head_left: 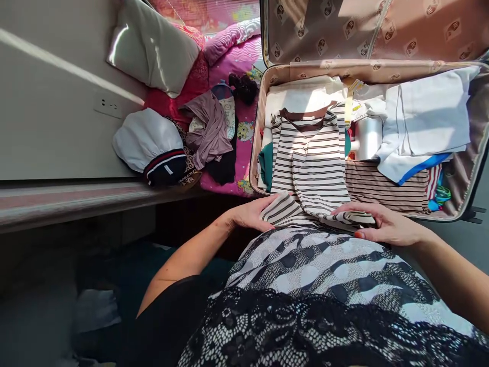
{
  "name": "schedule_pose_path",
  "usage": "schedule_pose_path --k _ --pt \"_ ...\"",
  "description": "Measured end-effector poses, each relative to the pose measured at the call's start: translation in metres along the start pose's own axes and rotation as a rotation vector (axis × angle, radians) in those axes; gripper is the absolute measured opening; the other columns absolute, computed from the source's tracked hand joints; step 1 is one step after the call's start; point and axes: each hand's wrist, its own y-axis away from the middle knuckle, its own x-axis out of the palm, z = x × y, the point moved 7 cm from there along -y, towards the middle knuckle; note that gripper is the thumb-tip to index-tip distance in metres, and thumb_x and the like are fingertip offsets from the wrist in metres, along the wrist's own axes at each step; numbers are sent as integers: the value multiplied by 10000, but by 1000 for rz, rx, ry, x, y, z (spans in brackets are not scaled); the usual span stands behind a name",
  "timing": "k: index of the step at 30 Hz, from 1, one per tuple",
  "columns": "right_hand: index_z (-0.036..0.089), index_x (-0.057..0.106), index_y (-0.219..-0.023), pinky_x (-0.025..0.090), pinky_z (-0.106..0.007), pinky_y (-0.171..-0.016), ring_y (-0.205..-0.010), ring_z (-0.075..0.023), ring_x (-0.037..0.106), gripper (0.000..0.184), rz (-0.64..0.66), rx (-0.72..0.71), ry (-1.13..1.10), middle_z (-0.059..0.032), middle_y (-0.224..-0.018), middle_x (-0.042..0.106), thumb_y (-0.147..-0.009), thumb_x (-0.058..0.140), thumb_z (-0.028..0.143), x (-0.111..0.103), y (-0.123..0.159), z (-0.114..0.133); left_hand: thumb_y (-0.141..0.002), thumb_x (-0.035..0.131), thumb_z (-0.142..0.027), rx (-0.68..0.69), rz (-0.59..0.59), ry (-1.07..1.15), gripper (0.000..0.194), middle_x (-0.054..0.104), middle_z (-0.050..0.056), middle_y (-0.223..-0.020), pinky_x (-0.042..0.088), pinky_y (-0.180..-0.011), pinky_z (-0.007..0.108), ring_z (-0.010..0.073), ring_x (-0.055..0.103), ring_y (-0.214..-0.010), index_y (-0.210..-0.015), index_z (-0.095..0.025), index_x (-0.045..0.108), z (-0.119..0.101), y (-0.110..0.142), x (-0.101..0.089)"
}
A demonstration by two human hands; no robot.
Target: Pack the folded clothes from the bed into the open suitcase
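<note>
A white striped shirt with a brown collar lies over the left part of the open suitcase, its lower edge hanging toward my body. My left hand is closed on the shirt's lower left edge. On the other side, my right hand grips the lower right edge, thumb below and fingers above, where the cloth is doubled over. Beside the shirt lie a folded brown striped garment, a silver cylinder and a folded white garment with blue trim.
The suitcase lid stands raised at the back. To the left, a pink patterned bed bears a mauve cloth, a dark hair piece or scrunchie, a white cap and a pale pillow. A wall socket is at far left.
</note>
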Motion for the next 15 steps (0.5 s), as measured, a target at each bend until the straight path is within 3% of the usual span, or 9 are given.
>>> schedule_pose_path --k 3,6,8,11,13,15 --pt "288 802 -1468 662 -433 -1063 -1179 -327 785 580 68 -28 112 -126 -1363 803 -946 807 540 -4 15 -1 -1002 803 -527 101 95 -92 880 715 183 -1537 500 -1279 493 344 686 -1450 -1768 -278 447 -32 15 19" --pt "343 766 -1540 632 -428 -1149 -1300 -336 763 655 233 -84 226 -113 -1434 781 -900 859 443 5 30 5 -1056 730 -474 140 128 -156 781 640 187 -1637 553 -1231 456 325 695 -1441 -1764 -287 458 -43 20 25" --pt "375 726 -1586 552 -437 -1257 -1439 -343 695 745 227 -94 271 -107 -1513 743 -863 901 430 10 35 7 -1038 756 -463 143 76 -235 784 588 190 -1686 557 -1230 476 336 671 -1465 -1751 -288 481 -36 20 19" --pt "425 712 -1590 466 -486 -1330 -1527 -350 625 741 118 -107 316 -96 -1550 721 -874 888 500 15 35 4 -1026 776 -440 154 22 -362 656 661 188 -1590 504 -1274 538 345 654 -1464 -1645 -280 628 -20 19 13" --pt "431 736 -1562 489 -515 -1311 -1509 -366 641 680 93 -113 330 -98 -1518 742 -901 856 536 19 33 0 -1020 787 -452 145 38 -360 598 673 185 -1569 454 -1309 553 352 632 -1485 -1584 -278 690 -11 20 11" --pt "400 769 -1527 563 -502 -1245 -1430 -387 700 663 67 -113 310 -109 -1458 776 -894 857 575 18 31 -4 -940 879 -510 95 106 -266 717 627 181 -1637 406 -1340 543 373 572 -1555 -1591 -279 684 -1 25 7"
